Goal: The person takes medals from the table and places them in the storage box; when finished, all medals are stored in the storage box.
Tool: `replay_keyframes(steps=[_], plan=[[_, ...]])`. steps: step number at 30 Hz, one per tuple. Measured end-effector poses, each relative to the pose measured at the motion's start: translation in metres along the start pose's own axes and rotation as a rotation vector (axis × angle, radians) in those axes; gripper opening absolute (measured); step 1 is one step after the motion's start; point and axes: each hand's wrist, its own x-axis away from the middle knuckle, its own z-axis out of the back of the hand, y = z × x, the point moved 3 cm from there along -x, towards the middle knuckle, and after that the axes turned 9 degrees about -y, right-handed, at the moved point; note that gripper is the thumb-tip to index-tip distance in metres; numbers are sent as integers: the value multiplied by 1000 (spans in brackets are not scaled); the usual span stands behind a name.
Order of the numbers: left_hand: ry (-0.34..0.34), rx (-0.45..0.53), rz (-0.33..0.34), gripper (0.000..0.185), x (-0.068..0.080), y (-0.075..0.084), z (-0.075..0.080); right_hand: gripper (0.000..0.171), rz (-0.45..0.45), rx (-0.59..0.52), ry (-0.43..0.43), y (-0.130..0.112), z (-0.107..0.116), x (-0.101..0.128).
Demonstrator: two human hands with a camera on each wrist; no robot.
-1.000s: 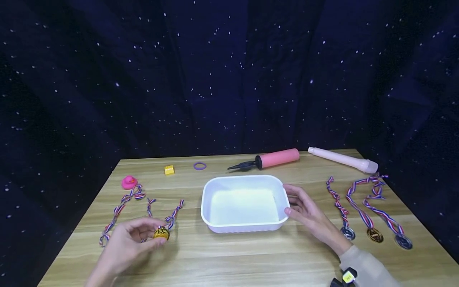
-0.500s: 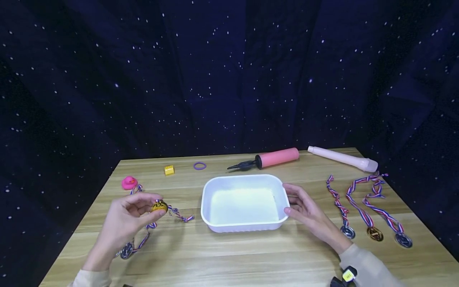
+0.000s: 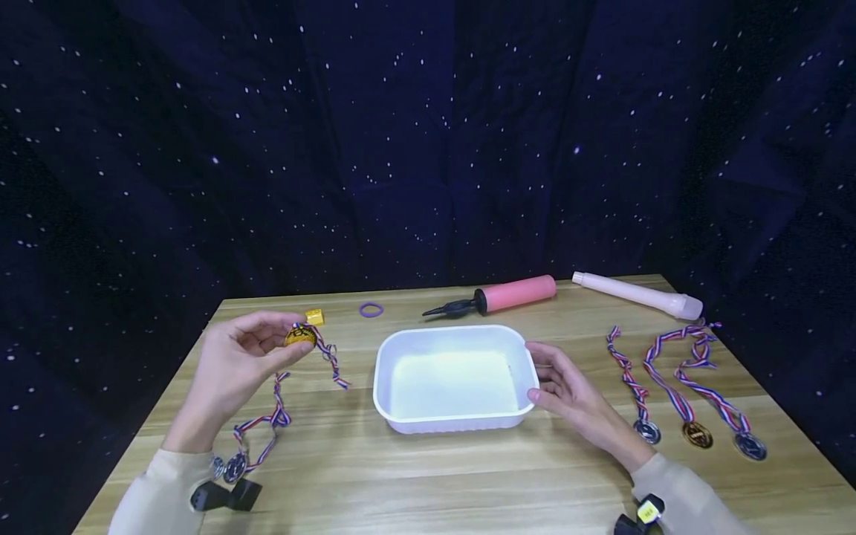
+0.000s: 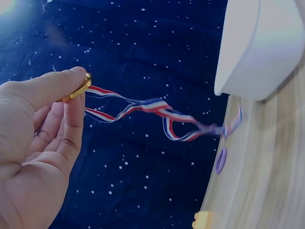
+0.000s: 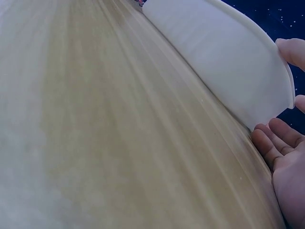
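- the left hand [image 3: 234, 364] pinches a round gold medal [image 3: 299, 336] between thumb and fingers [image 4: 71, 124], raised off the wooden surface [image 3: 428, 475] at 9 o'clock of the white plastic rectangular tray [image 3: 401, 349].
- its red, white and blue striped ribbon [image 3: 277, 416] trails down to the surface, apparently tangled with a silver medal [image 3: 234, 468] near the wrist.
- the right hand [image 3: 575, 397] rests against the tray's 3 o'clock rim, fingers loosely spread, thumb on the edge.
- risk: the dangling ribbon may drag that silver medal along or snag the tray's rim, tugging the gold medal from its light pinch.
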Motion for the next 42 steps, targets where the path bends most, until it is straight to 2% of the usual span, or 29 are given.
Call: replay_keyframes(steps=[10,15,19,23,26,35,42], plan=[[33,58,-67,38,-36,26,-10,70,-15,9,0,2,0,0],[19,100,-110,38,-53,39,-22,70,-23,13,0,1,1,1],[-9,184,-155,39,-64,48,-36,70,-17,14,-4,1,2,1],[-53,263,-187,40,-74,54,-54,71,-18,15,-1,2,2,1],[-83,269,-187,40,-79,56,-70,71,-19,14,1,1,1,1],[-140,238,-152,37,-93,53,-123,71,-7,9,-5,1,0,0],[-198,276,-92,37,-93,49,-157,72,9,4,-16,2,1,0]])
